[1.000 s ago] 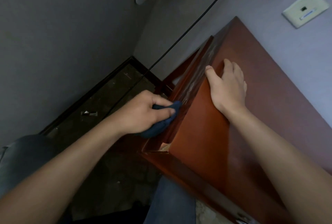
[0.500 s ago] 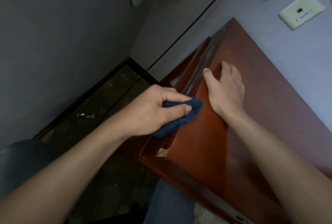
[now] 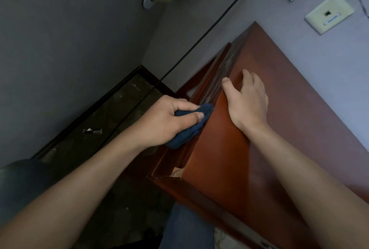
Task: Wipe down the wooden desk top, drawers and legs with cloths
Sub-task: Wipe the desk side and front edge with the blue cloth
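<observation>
Left hand [image 3: 169, 122] first: I'm clenching the dark blue cloth [image 3: 191, 127] between thumb and curled fingers, and I'm dragging it along the side edge of the wooden desk top [image 3: 299, 129]. A second ago the cloth was sitting lower down, against the panel below the top; half a second ago it was climbing; now it's riding right at the lip where the top overhangs, just beside my other wrist. So the stroke is travelling up and along the edge, and that stretch of the side is getting covered.

My right hand [image 3: 247, 103] is lying flat on the top, fingers straight and gripping nothing, thumb hooked over the edge. It's hardly shifting between these moments, so I'm reading it as a brace while the left does the rubbing.

Further along that same edge, past my thumb, a pale, dusty-looking smear [image 3: 225, 65] is catching the light. I'm judging that's where the cloth is heading, and my right hand may have to move out of the way first.

Below the top, a drawer [image 3: 159, 170] is standing slightly open, with something pale inside that I can't make out. Legs are hidden from here, so plenty of the job is looking undone.

Beyond the desk, a black cable [image 3: 199, 41] is running down the wall to the floor, with wall sockets [image 3: 329, 15] above.
</observation>
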`<state>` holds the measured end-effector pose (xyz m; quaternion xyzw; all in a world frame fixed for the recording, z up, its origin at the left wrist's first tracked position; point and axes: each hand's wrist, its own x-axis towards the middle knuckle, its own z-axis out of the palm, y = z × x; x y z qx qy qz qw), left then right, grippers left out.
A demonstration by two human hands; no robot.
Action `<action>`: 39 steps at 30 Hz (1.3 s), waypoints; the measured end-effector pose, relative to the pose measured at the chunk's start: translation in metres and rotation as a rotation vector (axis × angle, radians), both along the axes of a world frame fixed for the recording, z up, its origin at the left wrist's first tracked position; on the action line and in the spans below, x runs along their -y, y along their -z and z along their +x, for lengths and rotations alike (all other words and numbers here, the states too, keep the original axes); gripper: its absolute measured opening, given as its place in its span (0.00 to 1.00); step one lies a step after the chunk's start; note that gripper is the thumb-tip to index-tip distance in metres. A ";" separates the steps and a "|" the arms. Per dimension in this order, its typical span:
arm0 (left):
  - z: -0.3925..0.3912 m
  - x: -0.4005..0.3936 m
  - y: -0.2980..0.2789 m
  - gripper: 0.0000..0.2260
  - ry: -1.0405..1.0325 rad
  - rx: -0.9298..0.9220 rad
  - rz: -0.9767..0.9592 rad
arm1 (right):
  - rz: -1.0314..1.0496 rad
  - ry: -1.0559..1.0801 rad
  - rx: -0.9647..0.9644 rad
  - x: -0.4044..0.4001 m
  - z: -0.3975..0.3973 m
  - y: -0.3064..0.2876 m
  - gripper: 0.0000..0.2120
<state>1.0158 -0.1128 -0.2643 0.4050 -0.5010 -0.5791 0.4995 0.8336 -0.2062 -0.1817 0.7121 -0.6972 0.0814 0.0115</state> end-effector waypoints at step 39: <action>-0.024 0.067 0.005 0.10 -0.125 0.233 -0.024 | 0.024 0.014 -0.026 -0.003 0.001 -0.002 0.39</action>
